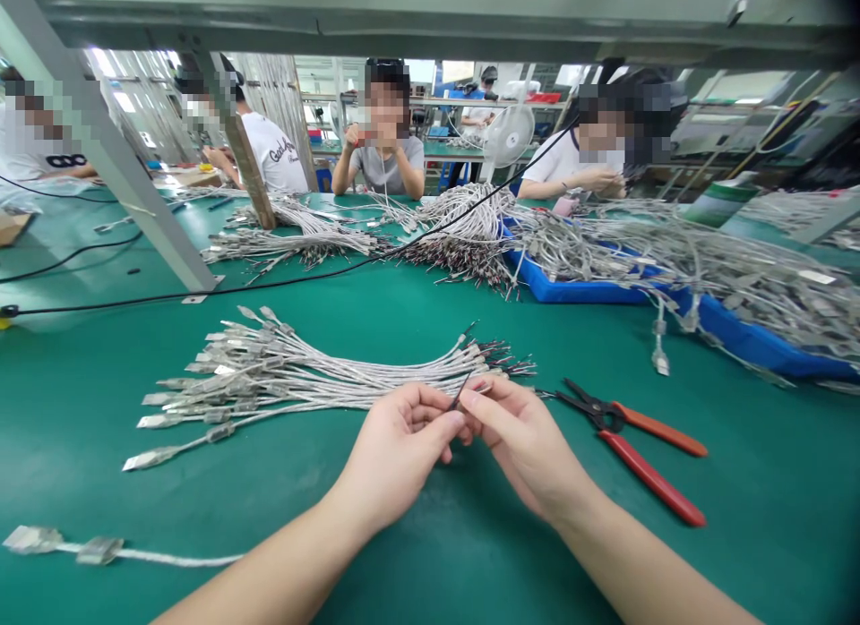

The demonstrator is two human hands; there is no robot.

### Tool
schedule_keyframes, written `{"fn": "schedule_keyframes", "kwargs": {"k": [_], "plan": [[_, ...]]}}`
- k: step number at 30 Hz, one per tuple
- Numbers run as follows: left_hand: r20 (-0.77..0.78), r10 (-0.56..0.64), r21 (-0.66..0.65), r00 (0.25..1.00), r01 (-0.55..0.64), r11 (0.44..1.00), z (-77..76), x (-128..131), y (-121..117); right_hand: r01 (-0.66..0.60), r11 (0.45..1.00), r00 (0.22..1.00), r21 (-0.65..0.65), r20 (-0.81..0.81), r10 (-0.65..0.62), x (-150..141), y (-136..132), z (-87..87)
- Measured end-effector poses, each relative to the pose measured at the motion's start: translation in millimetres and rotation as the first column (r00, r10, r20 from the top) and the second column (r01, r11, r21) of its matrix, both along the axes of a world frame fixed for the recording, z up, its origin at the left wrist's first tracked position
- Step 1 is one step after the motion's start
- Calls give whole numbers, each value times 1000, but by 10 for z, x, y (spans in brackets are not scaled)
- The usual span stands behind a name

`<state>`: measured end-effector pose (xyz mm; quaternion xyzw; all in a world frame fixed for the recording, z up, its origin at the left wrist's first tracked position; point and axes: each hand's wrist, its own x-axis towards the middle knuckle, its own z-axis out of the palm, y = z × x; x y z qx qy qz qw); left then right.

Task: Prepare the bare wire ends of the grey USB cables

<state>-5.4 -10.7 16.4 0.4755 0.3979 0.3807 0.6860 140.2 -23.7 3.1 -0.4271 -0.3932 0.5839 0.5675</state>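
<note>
- Dark wire (pixel 460 392), centre of frame: we see it clamped by the left hand (pixel 393 455), thumb against fingers.
- Right hand (pixel 520 437) meets it there, fingertips bunched; we cannot tell its grip.
- Just behind, left of centre: white cables (pixel 322 379), bundled.
- Right of centre: pliers (pixel 610 417) on green table (pixel 443 553).
- Upper right: blue tray (pixel 584 291), heaped.

A black cord (pixel 296 295) ran across the green table (pixel 772 482), past the foot of a slanting grey post (pixel 131 150). A grey beam (pixel 403 21) spanned the top of the view. Beyond was a person (pixel 396 166) in a grey shirt, with a white fan (pixel 509 135) off to the right.
</note>
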Motion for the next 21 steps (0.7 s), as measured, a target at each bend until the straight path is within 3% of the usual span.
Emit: {"fn": "schedule_keyframes", "kwargs": {"k": [4, 9, 12, 16, 21], "plan": [[17, 20, -2, 1000, -20, 1000, 0, -7, 4, -25, 997, 994, 72, 111, 17, 25, 22, -2], [19, 52, 49, 998, -53, 997, -15, -10, 16, 49, 941, 946, 335, 287, -152, -5, -29, -11], [32, 54, 66, 998, -56, 996, -19, -13, 18, 45, 913, 925, 405, 328, -190, 2, -54, -25], [57, 63, 51, 996, -66, 997, 13, -18, 27, -53, 911, 967, 410, 248, -55, 63, -44, -36], [64, 26, 89, 998, -32, 996, 50, -21, 27, -58, 972, 998, 229, 47, 48, 90, -8, -29]]}}
